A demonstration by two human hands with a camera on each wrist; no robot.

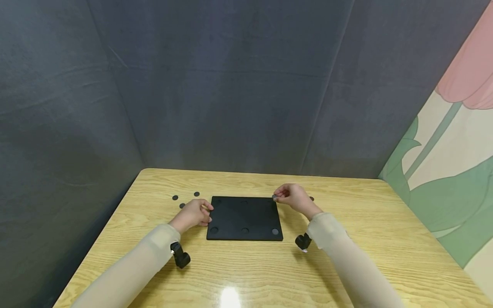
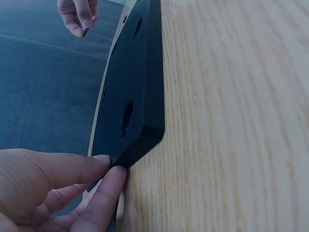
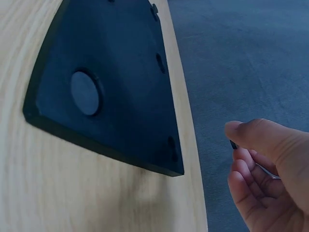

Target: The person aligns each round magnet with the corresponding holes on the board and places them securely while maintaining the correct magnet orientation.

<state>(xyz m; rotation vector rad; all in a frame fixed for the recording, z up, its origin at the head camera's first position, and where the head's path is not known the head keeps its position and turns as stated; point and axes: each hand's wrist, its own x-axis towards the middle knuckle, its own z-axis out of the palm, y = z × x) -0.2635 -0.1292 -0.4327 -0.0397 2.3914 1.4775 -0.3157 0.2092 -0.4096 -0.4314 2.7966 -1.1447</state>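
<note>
A flat black rectangular board (image 1: pixel 244 218) with round recesses lies on the table. My left hand (image 1: pixel 195 213) is at its left edge; in the left wrist view the thumb and a finger (image 2: pixel 108 193) pinch that edge near a corner. My right hand (image 1: pixel 294 198) is over the far right corner, pinching a small dark disc (image 1: pixel 274 196) between thumb and fingers. In the right wrist view this disc (image 3: pixel 233 144) shows edge-on, mostly hidden by the thumb. A grey disc (image 3: pixel 85 93) sits in the near right recess. The near left recess (image 2: pixel 126 119) shows no disc.
Several loose dark discs (image 1: pixel 175 197) lie on the wooden table (image 1: pixel 246 273) left of the board. Another disc (image 1: pixel 311 198) lies to the right, partly behind the right hand. A dark grey curtain (image 1: pixel 231 85) hangs behind the table's far edge.
</note>
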